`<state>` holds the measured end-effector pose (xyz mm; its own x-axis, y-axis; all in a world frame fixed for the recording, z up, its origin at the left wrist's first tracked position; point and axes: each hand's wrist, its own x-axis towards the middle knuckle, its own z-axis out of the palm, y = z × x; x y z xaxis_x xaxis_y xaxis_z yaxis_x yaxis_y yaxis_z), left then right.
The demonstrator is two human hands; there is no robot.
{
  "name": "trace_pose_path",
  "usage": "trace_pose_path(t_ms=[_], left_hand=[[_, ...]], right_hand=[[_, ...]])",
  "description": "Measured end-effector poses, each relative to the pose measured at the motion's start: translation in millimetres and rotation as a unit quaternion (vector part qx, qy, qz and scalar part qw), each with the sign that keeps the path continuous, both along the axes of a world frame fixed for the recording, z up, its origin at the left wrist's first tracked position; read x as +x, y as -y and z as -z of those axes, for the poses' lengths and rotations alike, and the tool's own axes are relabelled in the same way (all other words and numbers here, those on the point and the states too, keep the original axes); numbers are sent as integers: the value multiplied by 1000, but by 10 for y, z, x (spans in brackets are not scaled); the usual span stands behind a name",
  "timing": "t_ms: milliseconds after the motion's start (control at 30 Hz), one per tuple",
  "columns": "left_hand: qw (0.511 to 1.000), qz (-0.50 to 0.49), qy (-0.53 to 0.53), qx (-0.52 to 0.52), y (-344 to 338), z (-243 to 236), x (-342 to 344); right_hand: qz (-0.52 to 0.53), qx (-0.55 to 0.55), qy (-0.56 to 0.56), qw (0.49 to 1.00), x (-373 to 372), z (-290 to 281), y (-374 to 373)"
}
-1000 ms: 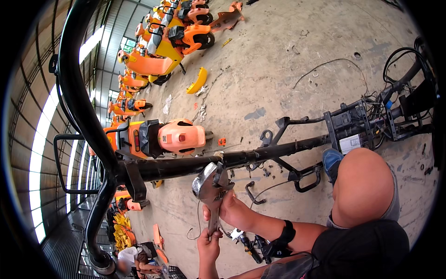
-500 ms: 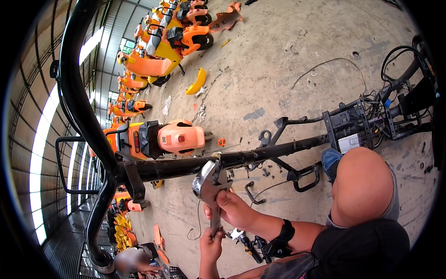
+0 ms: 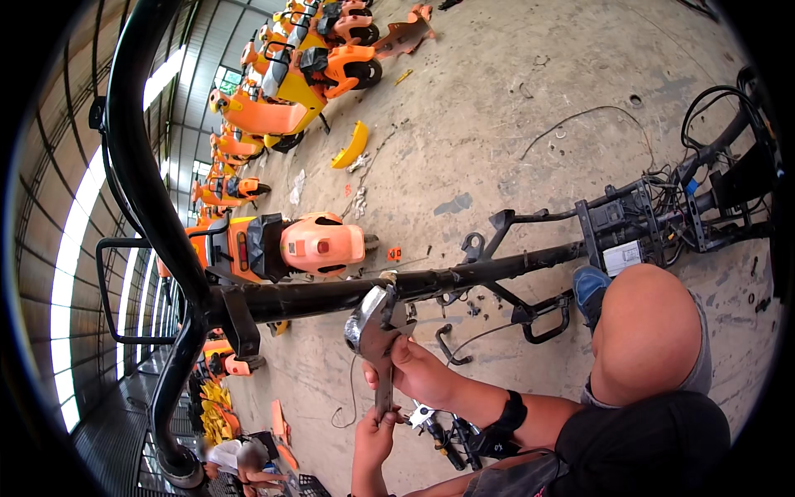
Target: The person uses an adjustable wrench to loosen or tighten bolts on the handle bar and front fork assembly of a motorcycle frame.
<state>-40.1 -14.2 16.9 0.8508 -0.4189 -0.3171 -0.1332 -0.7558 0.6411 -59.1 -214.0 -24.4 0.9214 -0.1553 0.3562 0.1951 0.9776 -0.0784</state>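
A silver adjustable wrench (image 3: pixel 364 325) stands with its head up against the underside of a black metal frame tube (image 3: pixel 306 300), at a small tab on the tube. Whether its jaws are gripping that tab is hard to make out. Closed round the upper handle, just below the wrench head, is my right hand (image 3: pixel 424 374), its forearm coming in from the right with a black band on it. Lower down, my left hand (image 3: pixel 374 437) pinches the handle's end between thumb and fingers. The tube belongs to a stripped scooter frame that runs across the view.
Wiring and a black box (image 3: pixel 609 214) sit on the frame's right part, beside my knee (image 3: pixel 650 331). Orange and yellow scooters (image 3: pixel 323 244) line the left. Loose parts and a yellow panel (image 3: pixel 351 145) lie on the concrete floor (image 3: pixel 497 124). Another person (image 3: pixel 228 454) is at lower left.
The wrench and both my hands have barely shifted, with the wrench head at the same spot on the tube. The other person at lower left has changed posture.
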Motion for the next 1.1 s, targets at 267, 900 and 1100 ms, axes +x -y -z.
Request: trace_pose_path(t_ms=[267,900,1100], left_hand=[[1000,8,-25,8,57,-47,-35],[981,-84,175,-20,-86,-287,35],[963,-68,261,-13,-74,-377,2]], right_hand=[[3,-5,-18,1000,-25,3,-7],[64,116,-41,990,50,-280,-274],[90,133,-12,987,87,-312,-356]])
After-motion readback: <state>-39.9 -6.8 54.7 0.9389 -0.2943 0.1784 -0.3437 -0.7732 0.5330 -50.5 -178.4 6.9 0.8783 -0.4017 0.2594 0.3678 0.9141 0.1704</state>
